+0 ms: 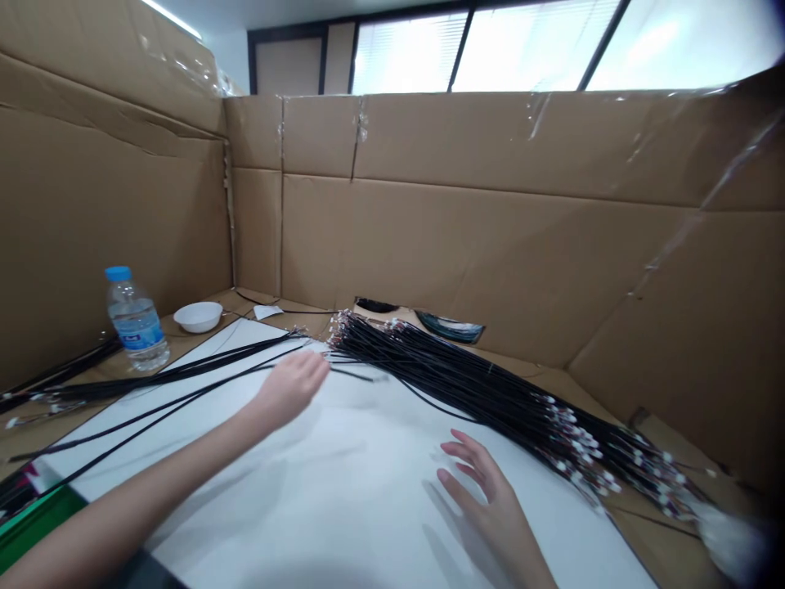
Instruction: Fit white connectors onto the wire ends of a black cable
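Observation:
My left hand [293, 384] is over the far part of the white board [343, 507]. Its fingers are closed on a black cable [352, 374], whose short end sticks out to the right with a blurred pale tip. My right hand [482, 483] hovers above the board on the right, fingers apart and holding nothing. Beyond it lies a thick bundle of black cables [454, 368] with small white connectors [576, 442] at both ends. To the left, several loose black cables [202, 360] run across the board's edge.
A water bottle [136, 323] with a blue cap and a white bowl [198, 316] stand at the back left. A green tray [46, 523] is at the lower left. Cardboard walls [459, 237] enclose the work surface. A clear plastic bag [729, 532] lies at the far right.

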Motion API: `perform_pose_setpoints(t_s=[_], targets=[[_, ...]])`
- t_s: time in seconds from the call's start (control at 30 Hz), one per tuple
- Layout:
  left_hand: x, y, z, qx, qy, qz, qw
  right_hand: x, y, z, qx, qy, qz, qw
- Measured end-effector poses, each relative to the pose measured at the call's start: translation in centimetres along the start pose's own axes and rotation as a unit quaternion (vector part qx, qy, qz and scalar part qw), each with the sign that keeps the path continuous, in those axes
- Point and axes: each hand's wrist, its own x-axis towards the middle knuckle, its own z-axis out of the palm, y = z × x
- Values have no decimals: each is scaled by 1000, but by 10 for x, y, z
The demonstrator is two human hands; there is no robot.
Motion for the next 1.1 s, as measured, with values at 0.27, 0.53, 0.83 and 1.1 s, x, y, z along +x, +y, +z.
perform_pose_setpoints(t_s=[0.27,0.53,0.83,1.1], targets=[[-4,77,-12,-56,-7,151,987,-15,-19,8,41,-47,-63,996],[-9,89,12,-94,-27,150,984,-18,-30,9,28,-90,-41,995],[-26,90,22,-145,-54,123,980,-17,-27,14,-6,-134,-33,990],[-31,92,28,-241,-92,55,965,-19,-29,18,-42,-156,-33,986]])
